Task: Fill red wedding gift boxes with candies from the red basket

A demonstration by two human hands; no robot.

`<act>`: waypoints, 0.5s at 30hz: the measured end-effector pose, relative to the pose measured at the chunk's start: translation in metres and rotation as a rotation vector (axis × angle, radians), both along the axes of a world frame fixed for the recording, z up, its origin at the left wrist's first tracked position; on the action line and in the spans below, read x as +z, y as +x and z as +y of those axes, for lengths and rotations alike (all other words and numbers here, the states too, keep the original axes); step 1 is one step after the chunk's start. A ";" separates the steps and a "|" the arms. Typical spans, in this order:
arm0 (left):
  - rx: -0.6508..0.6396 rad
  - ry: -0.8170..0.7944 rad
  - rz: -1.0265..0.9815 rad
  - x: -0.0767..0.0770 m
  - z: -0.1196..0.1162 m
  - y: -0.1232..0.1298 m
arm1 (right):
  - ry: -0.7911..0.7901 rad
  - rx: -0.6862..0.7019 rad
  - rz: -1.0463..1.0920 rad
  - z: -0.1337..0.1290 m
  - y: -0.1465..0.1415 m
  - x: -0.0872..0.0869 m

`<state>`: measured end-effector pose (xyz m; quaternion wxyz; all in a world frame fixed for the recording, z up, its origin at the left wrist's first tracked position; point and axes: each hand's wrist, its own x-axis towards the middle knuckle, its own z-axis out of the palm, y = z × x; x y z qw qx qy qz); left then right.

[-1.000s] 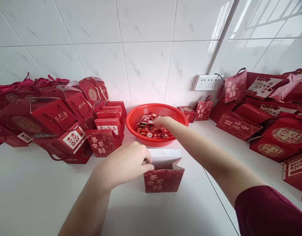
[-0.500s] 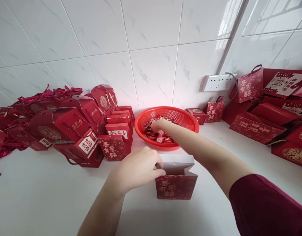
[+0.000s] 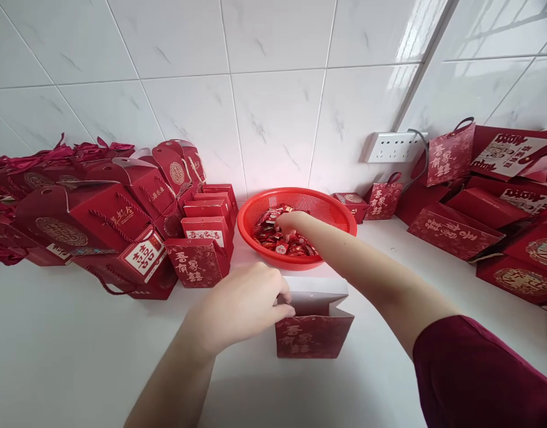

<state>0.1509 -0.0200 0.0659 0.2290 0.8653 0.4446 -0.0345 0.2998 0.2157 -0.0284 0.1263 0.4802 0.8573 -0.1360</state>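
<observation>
A dark red paper gift bag (image 3: 314, 337) with light lettering stands upright on the white counter, its top open and the pale inside showing. My left hand (image 3: 249, 306) pinches its left upper edge between thumb and fingers. Beyond it sits a red plastic basket (image 3: 331, 205) holding red-wrapped candies (image 3: 280, 246). My right hand (image 3: 288, 222) reaches down into that basket, fingers curled among the wrappers. The fingertips are partly hidden, and what they hold, if anything, cannot be made out.
At the left stand a row of red gift bags (image 3: 197, 263) and many red boxes with rope handles (image 3: 77, 223). More red boxes (image 3: 456, 229) are piled at the right. A white power strip (image 3: 392, 147) is on the tiled wall behind.
The view has shifted slightly. My right hand has moved a little within the basket, and its fingers look more curled. My left hand keeps its hold on the gift bag.
</observation>
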 end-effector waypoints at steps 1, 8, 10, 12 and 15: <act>0.000 -0.003 0.002 0.000 0.000 0.000 | -0.031 -0.008 -0.032 -0.001 0.001 0.001; -0.006 -0.008 0.010 0.003 -0.001 0.001 | -0.013 -0.008 0.007 -0.022 0.012 0.024; -0.005 -0.011 0.021 0.005 -0.001 0.002 | 0.081 0.010 0.114 -0.040 0.021 0.037; -0.008 -0.010 0.039 0.006 -0.001 0.003 | 0.163 0.033 0.231 -0.067 0.035 0.049; -0.003 0.005 0.058 0.007 -0.001 0.003 | 0.204 0.078 0.433 -0.120 0.062 0.060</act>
